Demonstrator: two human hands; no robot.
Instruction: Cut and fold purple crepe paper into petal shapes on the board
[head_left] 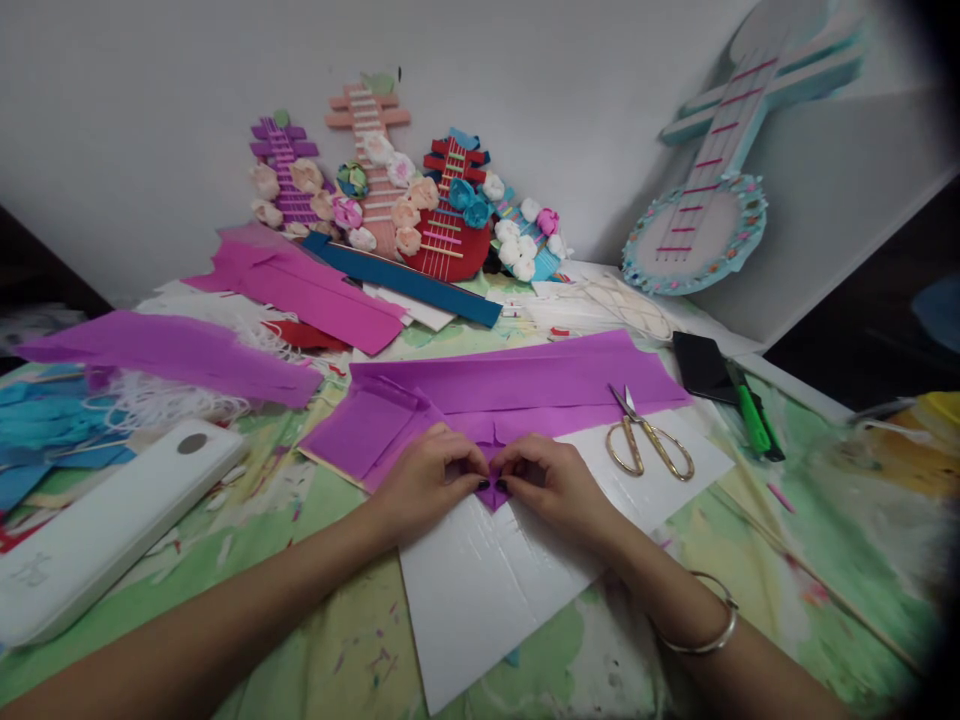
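Sheets of purple paper (364, 428) lie just beside the left hand (431, 472), which pinches a small purple piece (493, 498) over the white board (480, 610); the right hand (559, 487) pinches it too. Gold-handled scissors (631, 428) lie slightly spread farther right, then a green-handled tool (752, 418).

- Six o'clock, near centre: a purple piece (493, 495), partly hidden by the left hand (424, 472) and right hand (551, 482); full outline unclear.
- Two o'clock: pale-blue model instrument (709, 175), its top cut off.
- Three o'clock: yellow-topped item (911, 440), blurred.
- Seven o'clock: scraps (384, 655) on the tabletop (322, 650), too small to identify.
- Eight o'clock: white device (124, 535), marking unreadable.
- Nine o'clock: blue paper (60, 410), cut off.
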